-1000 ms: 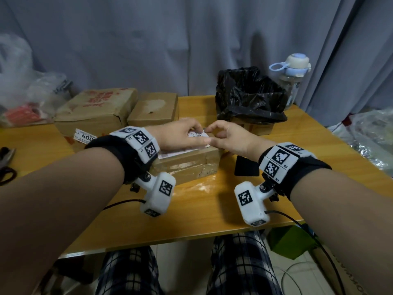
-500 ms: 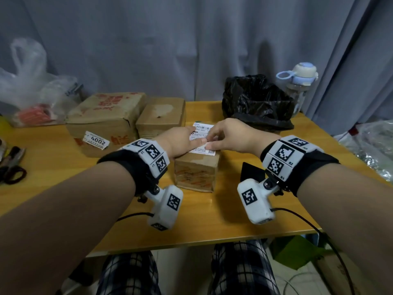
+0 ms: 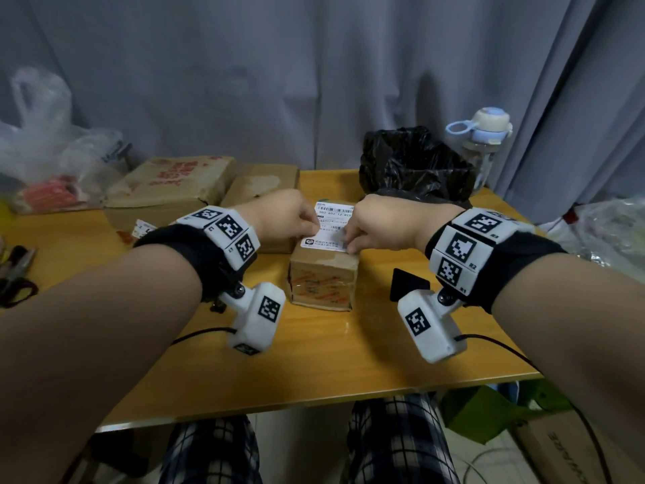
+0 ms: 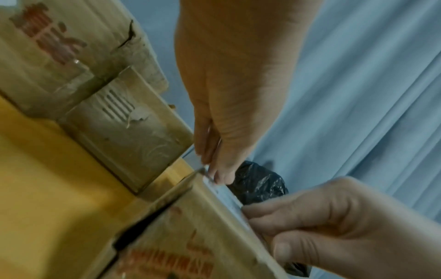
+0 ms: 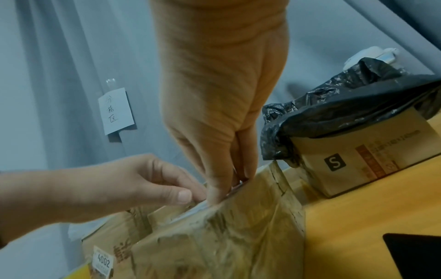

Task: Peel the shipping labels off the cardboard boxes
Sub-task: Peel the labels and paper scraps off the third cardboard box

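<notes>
Hands meet on top of a small brown cardboard box (image 3: 323, 274) that stands in the middle of the yellow wooden tabletop (image 3: 314, 361). A white paper shipping label (image 3: 331, 221) lies on the top of this box. The left hand (image 3: 279, 218) has curled fingers and its grip pinches the label's left edge. The right hand (image 3: 380, 223) has curled fingers too, and its grip pinches the label's near right corner. Behind the left hand sit a big brown cardboard box with red print (image 3: 167, 185) and a plain brown cardboard box (image 3: 261, 185), side by side. Behind the right hand is a box lined with a black plastic bag (image 3: 415, 165), and a clear water bottle with a blue lid (image 3: 487, 141) stands beside it. Black scissors (image 3: 15, 277) lie at the far left.
</notes>
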Demonstrator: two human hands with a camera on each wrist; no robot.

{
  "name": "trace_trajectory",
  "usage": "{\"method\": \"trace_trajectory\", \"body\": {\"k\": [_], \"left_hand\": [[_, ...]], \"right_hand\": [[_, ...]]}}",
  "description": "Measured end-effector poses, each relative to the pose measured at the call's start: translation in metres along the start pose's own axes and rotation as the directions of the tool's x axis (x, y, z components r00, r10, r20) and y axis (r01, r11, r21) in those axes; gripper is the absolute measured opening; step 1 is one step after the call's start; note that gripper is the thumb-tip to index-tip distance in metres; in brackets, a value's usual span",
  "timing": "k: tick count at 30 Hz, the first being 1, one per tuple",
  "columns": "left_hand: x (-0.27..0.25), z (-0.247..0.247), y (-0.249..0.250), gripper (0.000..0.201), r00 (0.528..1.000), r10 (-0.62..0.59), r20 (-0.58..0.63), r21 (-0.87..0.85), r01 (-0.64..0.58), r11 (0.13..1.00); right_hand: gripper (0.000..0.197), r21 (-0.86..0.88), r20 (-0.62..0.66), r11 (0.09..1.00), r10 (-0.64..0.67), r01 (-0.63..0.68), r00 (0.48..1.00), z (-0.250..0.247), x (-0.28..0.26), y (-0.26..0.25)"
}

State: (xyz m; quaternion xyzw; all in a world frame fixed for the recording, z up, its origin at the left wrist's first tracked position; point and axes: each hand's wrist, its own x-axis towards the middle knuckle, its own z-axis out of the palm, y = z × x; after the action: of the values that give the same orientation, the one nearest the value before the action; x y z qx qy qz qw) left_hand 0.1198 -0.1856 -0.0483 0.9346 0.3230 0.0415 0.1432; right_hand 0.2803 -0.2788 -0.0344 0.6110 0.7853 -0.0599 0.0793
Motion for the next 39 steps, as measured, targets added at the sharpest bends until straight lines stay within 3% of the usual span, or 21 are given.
{"method": "trace_trajectory", "body": {"k": [5, 11, 14, 16, 21, 23, 29, 34, 39], "left_hand": [[-0.01, -0.012, 0.0, 0.031, 0.991, 0.008, 0.132, 0.048, -0.015, 0.999], [-0.012, -0.007, 0.009, 0.043, 0.989, 0.015, 0.147, 0.15, -0.037, 0.988], [-0.015, -0.013, 0.008, 0.039, 0.982, 0.038, 0.187, 0.163, -0.069, 0.984], [-0.016, -0.017, 0.006, 0.037, 0.979, 0.052, 0.198, 0.199, -0.092, 0.976], [-0.017, -0.014, 0.005, 0.031, 0.981, 0.095, 0.168, 0.276, -0.139, 0.951], [-0.017, -0.008, 0.007, 0.038, 0.987, 0.094, 0.13, 0.273, -0.127, 0.954], [-0.013, 0.005, 0.021, 0.071, 0.99, 0.007, 0.143, 0.347, -0.057, 0.936], [-0.011, 0.005, 0.019, 0.069, 0.994, -0.006, 0.109, 0.311, -0.029, 0.95], [-0.011, 0.002, 0.015, 0.067, 0.994, 0.001, 0.11, 0.254, -0.029, 0.967]], "right_hand": [[0.023, -0.069, -0.038, 0.997, -0.035, 0.032, 0.999, 0.005, 0.001, -0.002], [0.024, -0.033, -0.165, 0.999, -0.023, 0.018, 0.986, 0.015, 0.004, 0.007], [0.028, 0.058, -0.119, 0.998, -0.018, 0.025, 0.993, 0.011, 0.002, 0.011], [0.028, 0.025, -0.073, 0.999, -0.034, 0.035, 0.997, 0.008, 0.003, 0.009], [0.024, -0.164, -0.034, 0.985, -0.054, 0.048, 0.998, 0.005, 0.003, 0.001], [0.026, -0.182, -0.054, 0.982, -0.065, 0.054, 0.996, 0.008, 0.0, 0.002], [0.029, -0.141, -0.179, 0.99, -0.018, -0.008, 0.984, 0.018, -0.001, -0.001], [0.027, -0.181, -0.238, 0.979, 0.049, -0.094, 0.97, 0.022, 0.01, -0.004], [0.022, -0.008, -0.17, 1.0, 0.006, -0.007, 0.985, 0.006, 0.008, 0.007]]}}
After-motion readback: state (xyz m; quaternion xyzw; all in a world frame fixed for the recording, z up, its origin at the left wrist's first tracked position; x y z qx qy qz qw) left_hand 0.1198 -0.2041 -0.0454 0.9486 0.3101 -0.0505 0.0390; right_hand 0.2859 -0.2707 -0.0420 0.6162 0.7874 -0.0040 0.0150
